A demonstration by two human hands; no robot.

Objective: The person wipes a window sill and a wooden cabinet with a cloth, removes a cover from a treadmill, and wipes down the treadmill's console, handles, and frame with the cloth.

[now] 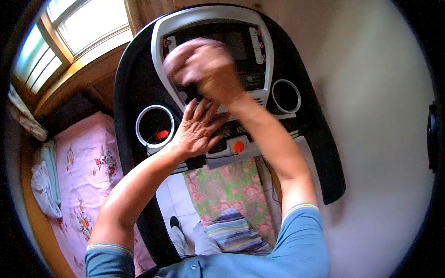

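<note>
A treadmill console (248, 28) with a silver frame and dark panel stands in front of me. My right hand (208, 69) is over the left and middle part of the panel, smeared by motion. Its fingers look bunched into a closed shape with a pinkish mass at the front; I cannot make out what they hold. Lower down, my left hand (199, 131) lies with fingers spread on the console's lower edge, beside the left cup holder (155, 107). A round orange-red piece (238, 147) sits on the grey part below the console.
A red item (162, 135) and a thin dark cord are in the left cup holder; the right cup holder (286, 96) is beyond my forearm. A pink floral bed (88, 153) is at left under a window (95, 23). Floral cloth (227, 190) and striped fabric (236, 231) lie below.
</note>
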